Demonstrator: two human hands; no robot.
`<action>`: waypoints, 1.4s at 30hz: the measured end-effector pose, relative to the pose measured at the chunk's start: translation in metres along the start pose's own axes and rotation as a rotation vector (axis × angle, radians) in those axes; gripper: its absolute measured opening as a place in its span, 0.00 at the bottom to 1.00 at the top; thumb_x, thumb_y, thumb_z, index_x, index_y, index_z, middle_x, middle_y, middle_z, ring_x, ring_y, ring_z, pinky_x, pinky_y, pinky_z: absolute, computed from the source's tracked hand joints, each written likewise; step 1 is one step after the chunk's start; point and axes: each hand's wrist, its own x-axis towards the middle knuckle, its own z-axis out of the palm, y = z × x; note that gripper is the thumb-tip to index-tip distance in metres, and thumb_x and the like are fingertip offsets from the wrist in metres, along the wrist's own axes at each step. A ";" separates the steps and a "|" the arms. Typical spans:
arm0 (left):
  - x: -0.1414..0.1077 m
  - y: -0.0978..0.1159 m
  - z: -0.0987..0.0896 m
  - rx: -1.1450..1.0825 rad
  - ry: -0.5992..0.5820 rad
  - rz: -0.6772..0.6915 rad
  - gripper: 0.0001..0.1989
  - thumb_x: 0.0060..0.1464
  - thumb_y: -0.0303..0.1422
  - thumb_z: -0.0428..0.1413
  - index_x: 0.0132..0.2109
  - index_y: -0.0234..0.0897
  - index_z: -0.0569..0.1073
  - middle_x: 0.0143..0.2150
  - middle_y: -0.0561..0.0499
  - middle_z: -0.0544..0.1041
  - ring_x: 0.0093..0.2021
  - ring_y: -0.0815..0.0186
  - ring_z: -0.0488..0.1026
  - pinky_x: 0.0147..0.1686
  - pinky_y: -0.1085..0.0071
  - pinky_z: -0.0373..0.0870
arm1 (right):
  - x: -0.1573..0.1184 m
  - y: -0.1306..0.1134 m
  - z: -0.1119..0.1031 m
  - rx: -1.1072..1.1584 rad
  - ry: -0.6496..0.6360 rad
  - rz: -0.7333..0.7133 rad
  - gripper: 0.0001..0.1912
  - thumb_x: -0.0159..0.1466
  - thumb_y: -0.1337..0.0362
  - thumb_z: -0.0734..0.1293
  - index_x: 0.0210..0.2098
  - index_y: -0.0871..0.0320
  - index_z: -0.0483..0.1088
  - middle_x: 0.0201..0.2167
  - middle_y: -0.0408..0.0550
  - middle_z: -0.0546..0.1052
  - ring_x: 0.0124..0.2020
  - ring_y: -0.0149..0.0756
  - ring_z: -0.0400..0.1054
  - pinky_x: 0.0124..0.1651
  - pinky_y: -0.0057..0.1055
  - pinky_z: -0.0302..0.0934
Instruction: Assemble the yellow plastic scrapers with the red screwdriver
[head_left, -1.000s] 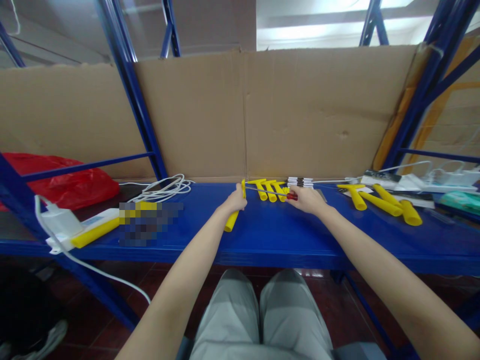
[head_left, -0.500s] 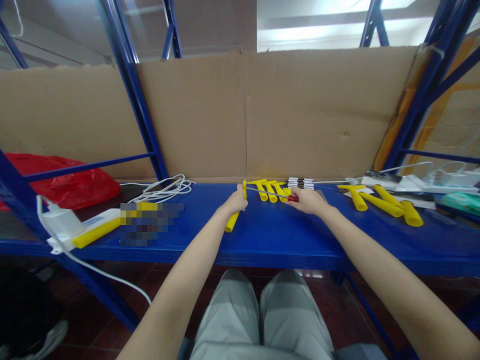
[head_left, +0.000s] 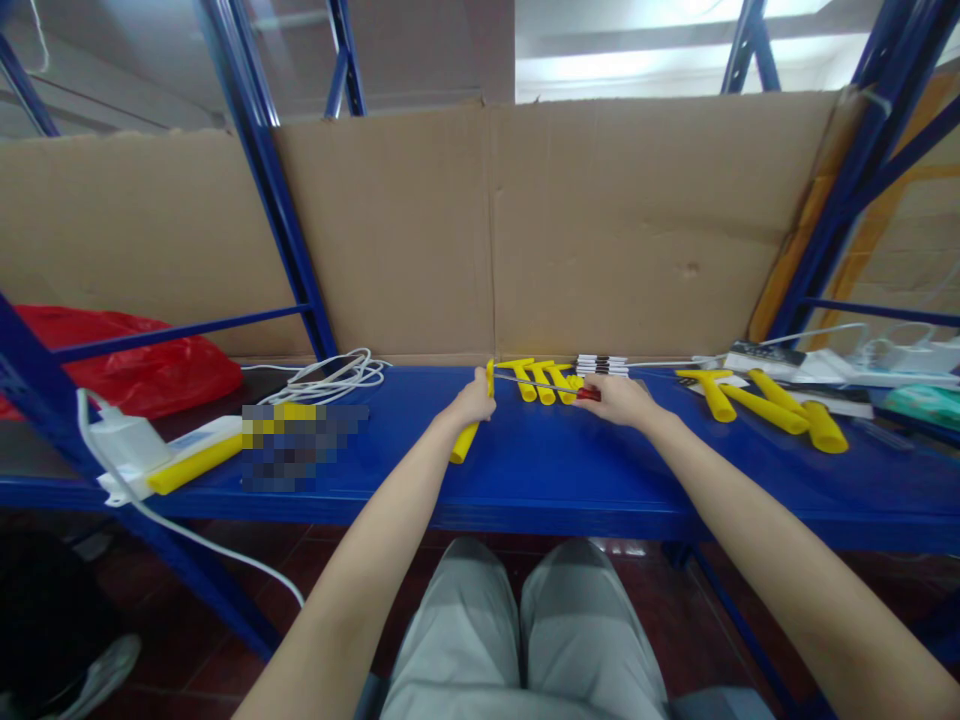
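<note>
My left hand (head_left: pixel 472 398) is closed around a yellow T-shaped plastic handle (head_left: pixel 464 445), whose round grip slants down toward me over the blue shelf. Its narrow crosspiece stands up beside my fingers. In my right hand (head_left: pixel 619 400) is a screwdriver (head_left: pixel 589 394) with a red grip and a long thin metal shaft. The shaft points left, and its tip meets the crosspiece or ends close to it; the exact contact is too small to tell. Just behind the shaft lie several more yellow T-shaped handles (head_left: pixel 546 390) in a row.
Small black-and-white stacked pieces (head_left: pixel 601 366) sit behind my right hand. Several yellow handles (head_left: pixel 765 408) lie farther right. On the left are a coiled white cable (head_left: pixel 337 380), a power strip (head_left: pixel 202 438) and a red plastic bag (head_left: pixel 135 358). A cardboard panel (head_left: pixel 390 240) closes the back.
My right hand and the screwdriver have shifted very slightly to the right. My left hand and its yellow handle stay in place.
</note>
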 end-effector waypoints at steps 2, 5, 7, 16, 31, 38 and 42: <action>-0.001 0.001 0.000 -0.002 -0.001 0.002 0.25 0.48 0.20 0.49 0.54 0.30 0.53 0.38 0.38 0.76 0.32 0.61 0.75 0.30 0.71 0.69 | -0.001 -0.001 0.000 -0.005 -0.007 0.013 0.12 0.59 0.54 0.62 0.33 0.56 0.66 0.29 0.50 0.76 0.31 0.40 0.69 0.26 0.28 0.49; -0.001 0.001 -0.001 -0.005 -0.002 -0.019 0.25 0.48 0.20 0.49 0.54 0.31 0.52 0.38 0.40 0.76 0.31 0.63 0.75 0.29 0.73 0.68 | 0.000 -0.001 0.002 0.038 -0.036 0.007 0.14 0.59 0.52 0.61 0.35 0.58 0.66 0.29 0.51 0.76 0.30 0.40 0.69 0.27 0.28 0.51; -0.001 0.001 -0.001 -0.014 -0.004 -0.024 0.25 0.48 0.19 0.49 0.54 0.32 0.52 0.38 0.40 0.76 0.31 0.64 0.75 0.28 0.74 0.67 | 0.001 0.001 0.003 0.106 -0.061 -0.011 0.16 0.61 0.51 0.59 0.35 0.58 0.66 0.30 0.52 0.76 0.30 0.39 0.69 0.28 0.28 0.52; 0.003 -0.003 0.001 -0.042 -0.005 0.003 0.26 0.48 0.19 0.49 0.54 0.32 0.52 0.41 0.38 0.76 0.31 0.64 0.75 0.29 0.74 0.67 | 0.005 0.011 0.011 0.278 -0.086 -0.054 0.11 0.58 0.55 0.62 0.29 0.57 0.66 0.23 0.45 0.74 0.24 0.34 0.66 0.26 0.27 0.54; -0.004 0.003 -0.004 -0.024 -0.018 -0.029 0.26 0.48 0.19 0.49 0.55 0.32 0.53 0.38 0.41 0.76 0.30 0.63 0.75 0.29 0.73 0.68 | 0.004 0.010 0.008 0.356 -0.178 -0.095 0.11 0.58 0.56 0.61 0.26 0.57 0.66 0.24 0.45 0.73 0.25 0.34 0.65 0.28 0.27 0.55; -0.002 0.000 -0.003 -0.032 0.005 -0.007 0.25 0.49 0.19 0.49 0.54 0.32 0.54 0.37 0.42 0.76 0.29 0.64 0.75 0.28 0.74 0.68 | 0.005 0.008 0.010 0.267 -0.090 -0.031 0.09 0.56 0.59 0.64 0.32 0.58 0.65 0.29 0.48 0.74 0.28 0.35 0.66 0.28 0.27 0.55; -0.003 0.001 -0.003 -0.003 0.000 -0.014 0.25 0.48 0.20 0.49 0.54 0.32 0.54 0.36 0.42 0.76 0.29 0.65 0.75 0.28 0.74 0.68 | 0.005 0.007 0.007 0.293 -0.209 -0.082 0.12 0.61 0.58 0.59 0.30 0.58 0.69 0.31 0.50 0.76 0.30 0.36 0.68 0.31 0.28 0.58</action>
